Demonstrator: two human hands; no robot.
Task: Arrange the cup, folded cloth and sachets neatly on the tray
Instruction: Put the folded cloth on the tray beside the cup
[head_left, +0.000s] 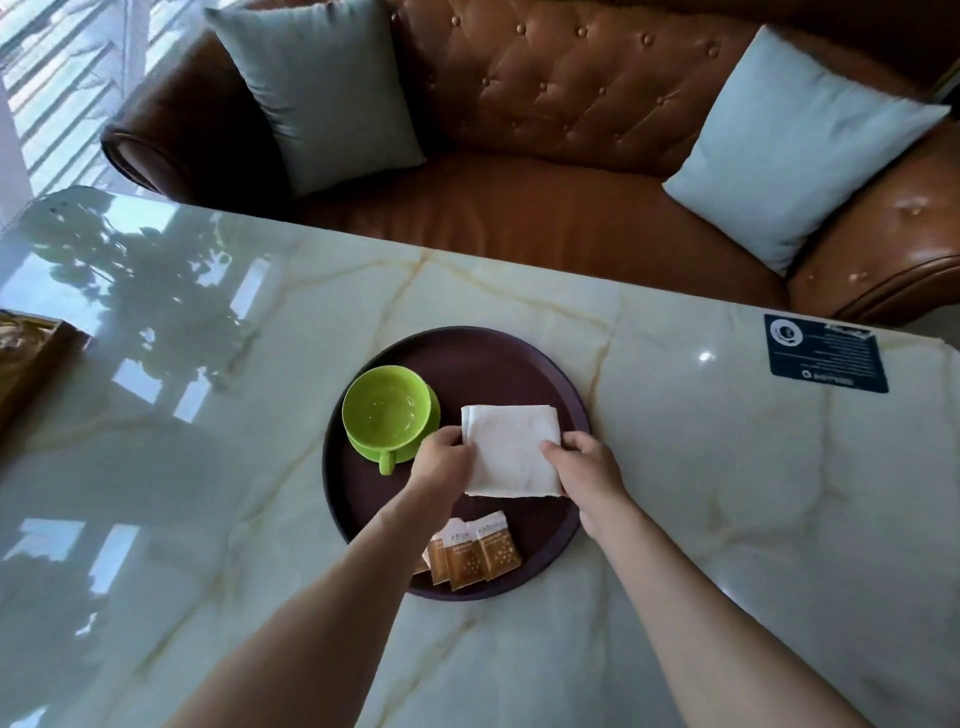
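While pinching the folded cloth (511, 449), left hand (441, 460), right hand (587, 462), inside tray (467, 348) rim

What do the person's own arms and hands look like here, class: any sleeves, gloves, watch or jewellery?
Both forearms are bare up to the picture's lower edge, with no sleeves in view. The left hand and right hand wear no gloves. No watch, bracelet or ring shows on either wrist or on the visible fingers.
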